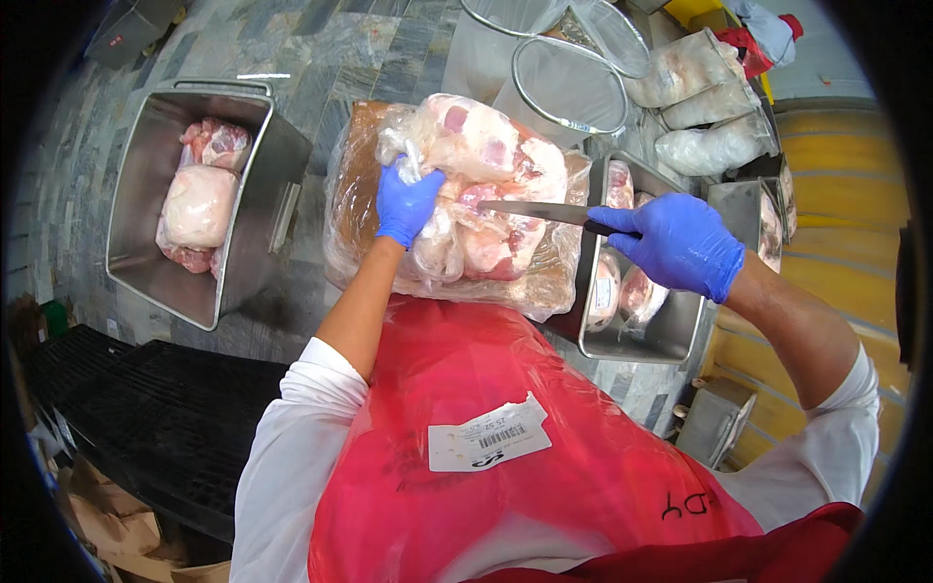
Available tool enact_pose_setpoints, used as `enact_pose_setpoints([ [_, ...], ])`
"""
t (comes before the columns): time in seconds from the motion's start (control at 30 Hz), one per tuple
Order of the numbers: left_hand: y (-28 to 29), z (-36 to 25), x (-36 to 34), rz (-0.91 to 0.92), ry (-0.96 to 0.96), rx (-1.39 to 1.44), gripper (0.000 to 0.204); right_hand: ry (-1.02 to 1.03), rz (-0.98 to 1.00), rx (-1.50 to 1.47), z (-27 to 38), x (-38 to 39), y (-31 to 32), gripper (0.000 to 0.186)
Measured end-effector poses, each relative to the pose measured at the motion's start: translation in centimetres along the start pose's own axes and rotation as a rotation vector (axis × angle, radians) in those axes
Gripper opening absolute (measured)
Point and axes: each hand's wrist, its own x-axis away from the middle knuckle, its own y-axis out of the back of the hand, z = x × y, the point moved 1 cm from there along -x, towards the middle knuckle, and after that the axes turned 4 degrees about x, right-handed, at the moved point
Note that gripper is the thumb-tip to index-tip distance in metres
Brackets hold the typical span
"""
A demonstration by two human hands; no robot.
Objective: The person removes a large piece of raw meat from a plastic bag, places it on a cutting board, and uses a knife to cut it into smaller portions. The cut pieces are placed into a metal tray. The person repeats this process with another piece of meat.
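Note:
Large pale and red cuts of meat lie in clear plastic wrap on top of a cardboard box in front of me. My left hand, in a blue glove, is closed on bunched plastic at the left side of the meat. In my blue-gloved right hand is a knife with a dark handle. Its blade points left across the meat, the tip by the gathered plastic near my left hand. Whether the tip touches meat or plastic I cannot tell.
To the left stands a deep metal tub holding meat pieces. Another metal tub with wrapped cuts is under my right arm. Ring-rimmed clear bags stand beyond the box. Bagged meat is piled far right; black mats lie lower left.

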Motion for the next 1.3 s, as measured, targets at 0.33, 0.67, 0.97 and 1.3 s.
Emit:
enact_pose_setpoints([
  [0.33,-0.5,-2.4,0.4,-0.015,0.01,-0.207,0.046,-0.053,-0.297,-0.289,-0.1,1.8,-19.3,0.048],
  [0.67,0.8,-1.7,-2.5,0.179,0.089,-0.05,0.038,-0.136,-0.483,-0.415,3.9,-4.7,-34.6,0.051],
  [0.97,-0.4,-3.5,-3.5,0.308,0.03,-0.138,0.047,-0.273,-0.471,-0.561,3.5,5.1,-33.1,0.049],
  [1.3,-0.5,-11.4,-1.6,0.085,-0.206,-0.744,0.085,-0.399,-0.591,-0.769,5.9,9.3,-32.0,0.052],
])
